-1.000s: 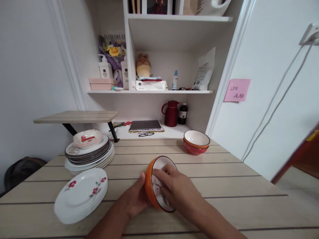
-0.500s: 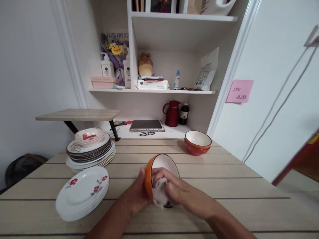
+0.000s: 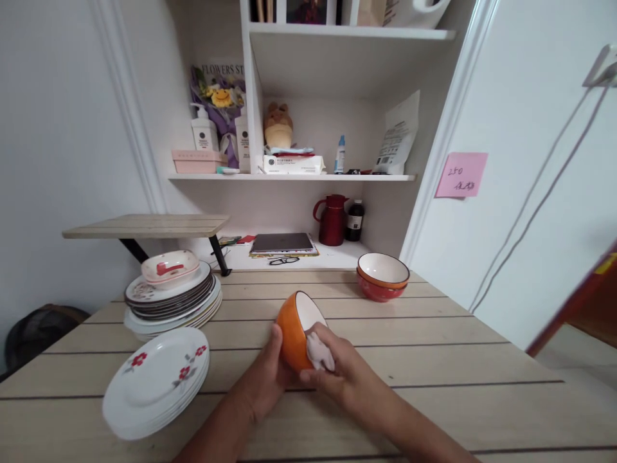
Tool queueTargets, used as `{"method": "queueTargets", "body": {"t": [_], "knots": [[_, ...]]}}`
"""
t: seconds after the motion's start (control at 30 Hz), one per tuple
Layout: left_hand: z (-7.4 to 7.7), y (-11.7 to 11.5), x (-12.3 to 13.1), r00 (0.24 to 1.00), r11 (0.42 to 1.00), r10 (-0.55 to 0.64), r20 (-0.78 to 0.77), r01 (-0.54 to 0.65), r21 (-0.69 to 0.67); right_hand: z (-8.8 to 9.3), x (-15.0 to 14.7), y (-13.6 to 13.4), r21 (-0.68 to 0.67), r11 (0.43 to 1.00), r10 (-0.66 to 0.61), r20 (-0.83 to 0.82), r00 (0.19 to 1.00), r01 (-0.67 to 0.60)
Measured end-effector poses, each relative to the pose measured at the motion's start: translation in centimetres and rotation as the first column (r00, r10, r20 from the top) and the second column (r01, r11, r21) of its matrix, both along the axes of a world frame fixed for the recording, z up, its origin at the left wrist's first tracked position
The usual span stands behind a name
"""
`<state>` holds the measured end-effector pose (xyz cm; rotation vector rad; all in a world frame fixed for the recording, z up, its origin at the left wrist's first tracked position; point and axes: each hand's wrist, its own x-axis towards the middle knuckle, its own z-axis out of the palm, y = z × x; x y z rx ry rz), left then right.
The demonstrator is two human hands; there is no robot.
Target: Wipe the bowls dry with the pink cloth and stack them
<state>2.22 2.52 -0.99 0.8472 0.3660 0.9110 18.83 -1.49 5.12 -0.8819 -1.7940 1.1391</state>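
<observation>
An orange bowl (image 3: 293,334) with a white inside and a dark rim is tilted on its side in front of me, its mouth facing right. My left hand (image 3: 272,373) grips it from the left and below, thumb against the outer wall. A white cloth (image 3: 319,351) is bunched in my right hand (image 3: 340,366), which presses it over the bowl's near right rim. The fingers of that hand reach into the bowl, and their tips are partly hidden.
Flowered white plates (image 3: 157,379) lie stacked at the left. Behind them is a taller plate stack (image 3: 171,302) topped by a small dish (image 3: 169,269), beside a raised wooden stand (image 3: 144,225). Two nested bowls (image 3: 383,283) sit back right. A red jug (image 3: 332,220) and laptop (image 3: 282,242) stand beyond.
The bowl has turned further on its side, showing more of its orange outside. My right hand has moved with the cloth from inside the bowl to its rim.
</observation>
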Motion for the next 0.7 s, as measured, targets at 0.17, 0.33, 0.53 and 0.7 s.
{"method": "queueTargets", "body": {"t": [0.17,0.33,0.53,0.7], "knots": [[-0.5,0.4,-0.1,0.943,0.921,0.329,-0.053,-0.308,0.237,-0.1,-0.9,-0.2,-0.277,0.958,-0.078,-0.493,0.866,-0.071],[0.0,0.3,0.6,0.957,0.896,0.286,-0.056,-0.246,0.370,-0.2,-0.6,0.2,-0.376,0.922,-0.177,-0.619,0.765,-0.091],[1.0,-0.9,1.2,0.928,0.888,0.366,-0.074,-0.325,0.325,-0.3,-0.8,0.1,-0.335,0.935,-0.110,-0.593,0.798,-0.120],[1.0,-1.6,1.3,0.957,0.944,0.289,0.000,-0.285,0.165,-0.3,-0.7,-0.4,-0.157,0.985,0.012,-0.317,0.948,-0.065]]}}
